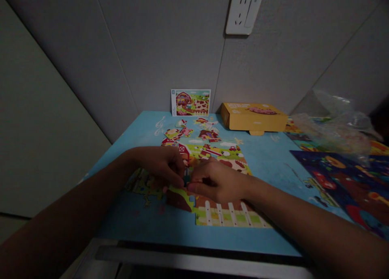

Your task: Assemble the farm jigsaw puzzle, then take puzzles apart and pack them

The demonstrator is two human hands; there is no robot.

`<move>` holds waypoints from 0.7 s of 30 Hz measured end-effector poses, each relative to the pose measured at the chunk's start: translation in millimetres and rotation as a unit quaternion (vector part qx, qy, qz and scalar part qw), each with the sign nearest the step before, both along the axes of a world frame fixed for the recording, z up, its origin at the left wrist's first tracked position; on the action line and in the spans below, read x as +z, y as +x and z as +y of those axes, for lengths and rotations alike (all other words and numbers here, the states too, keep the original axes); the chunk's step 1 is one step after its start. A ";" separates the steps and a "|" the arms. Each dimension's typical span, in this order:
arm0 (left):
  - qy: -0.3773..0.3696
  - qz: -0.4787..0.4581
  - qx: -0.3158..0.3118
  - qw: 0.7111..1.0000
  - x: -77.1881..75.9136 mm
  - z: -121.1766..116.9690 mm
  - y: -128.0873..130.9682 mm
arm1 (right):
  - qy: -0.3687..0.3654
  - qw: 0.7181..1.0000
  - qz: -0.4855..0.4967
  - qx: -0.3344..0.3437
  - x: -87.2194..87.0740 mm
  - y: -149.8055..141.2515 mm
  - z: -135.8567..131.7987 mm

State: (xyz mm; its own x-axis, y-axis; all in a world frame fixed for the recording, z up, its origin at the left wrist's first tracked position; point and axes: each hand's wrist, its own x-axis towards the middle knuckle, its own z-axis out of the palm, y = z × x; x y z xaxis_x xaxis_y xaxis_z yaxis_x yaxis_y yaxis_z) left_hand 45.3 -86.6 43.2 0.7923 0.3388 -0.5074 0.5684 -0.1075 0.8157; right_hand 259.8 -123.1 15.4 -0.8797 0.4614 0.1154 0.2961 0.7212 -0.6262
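Observation:
A partly joined jigsaw puzzle (pixel 231 216) of a farm scene lies on the blue tabletop, with a white fence along its near edge. Over its middle, my left hand (pixel 164 163) and my right hand (pixel 217 179) meet with fingers pinched. Between their fingertips shows a small puzzle piece (pixel 186 178) with dark green on it, mostly covered by the fingers. Both hands seem to grip it. Under my left wrist, more of the puzzle is partly hidden. Loose puzzle pieces (pixel 209 135) are scattered beyond the hands.
A picture card (pixel 191 103) of the farm leans against the wall. To its right sits a yellow box (pixel 257 119). Farther right are a clear plastic bag (pixel 337 125) and a dark blue puzzle (pixel 337 173). A wall socket (pixel 244 11) is above.

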 end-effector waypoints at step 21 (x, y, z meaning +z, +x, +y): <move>-0.036 0.098 -0.133 0.986 1.9 -4.0 5.9 | 0.137 0.988 -0.059 0.023 -0.8 -3.2 -3.2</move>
